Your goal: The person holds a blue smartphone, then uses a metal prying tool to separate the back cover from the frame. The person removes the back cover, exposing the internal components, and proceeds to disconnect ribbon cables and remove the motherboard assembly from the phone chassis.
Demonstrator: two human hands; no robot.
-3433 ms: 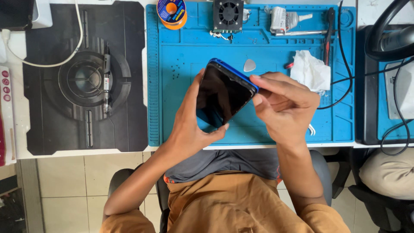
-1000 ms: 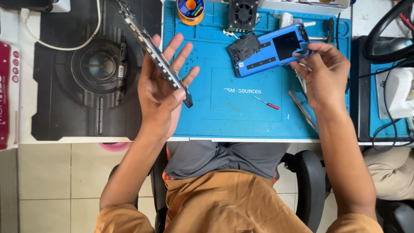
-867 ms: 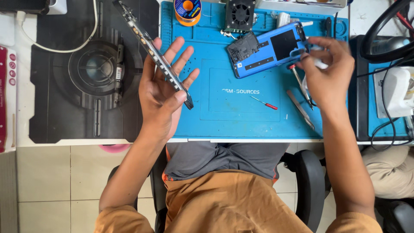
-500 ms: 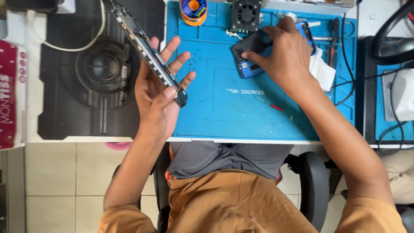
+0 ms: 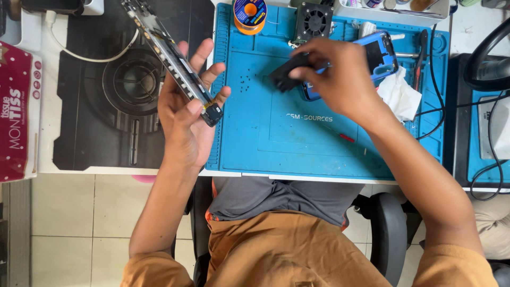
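My left hand holds a long thin phone display assembly edge-on, tilted from upper left to lower right, above the seam between the black mat and the blue work mat. My right hand is over the top of the blue mat, its fingers pinched on a small black part. Just behind that hand lies a blue phone shell, flat on the mat and partly hidden by my fingers.
A crumpled white tissue lies right of the shell. An orange solder spool and a small black fan stand at the mat's far edge. A thin red tool lies mid-mat. A red tissue box sits far left.
My right hand has put the blue phone shell down at the mat's far side, moved left and closed on a small black part. The left hand has kept the display assembly raised.
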